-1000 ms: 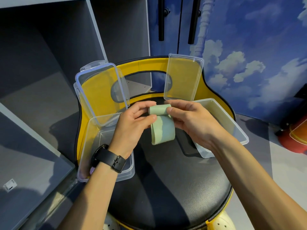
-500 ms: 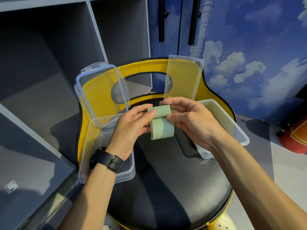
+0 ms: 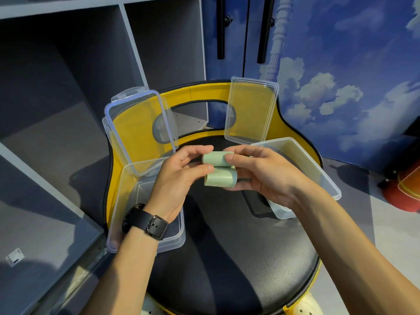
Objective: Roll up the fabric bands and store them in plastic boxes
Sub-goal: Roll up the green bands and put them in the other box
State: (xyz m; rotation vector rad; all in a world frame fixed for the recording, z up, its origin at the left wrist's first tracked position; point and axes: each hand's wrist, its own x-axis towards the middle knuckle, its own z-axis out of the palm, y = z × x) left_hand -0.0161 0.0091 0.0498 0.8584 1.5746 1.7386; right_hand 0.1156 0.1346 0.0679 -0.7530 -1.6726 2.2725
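A pale green fabric band (image 3: pixel 219 171) is held above the black seat, mostly wound into a roll with a short loose tail below it. My left hand (image 3: pixel 177 178), with a black watch on its wrist, pinches the roll's left end. My right hand (image 3: pixel 261 173) pinches the right end, thumb on top and fingers under the tail. A clear plastic box (image 3: pixel 145 223) lies under my left wrist, its lid (image 3: pixel 138 130) standing open. A second clear box (image 3: pixel 313 171) sits behind my right hand, with its lid (image 3: pixel 250 110) upright.
Both boxes rest on a black padded chair seat (image 3: pixel 227 258) with a yellow backrest (image 3: pixel 200 92). Grey shelf compartments (image 3: pixel 56 87) stand to the left. A blue cloud-painted cabinet (image 3: pixel 341 64) is behind. A red object (image 3: pixel 406 189) sits on the floor at right.
The hanging tail of the green band has grown much shorter as both hands wound it onto the roll. The hands stayed in about the same place.
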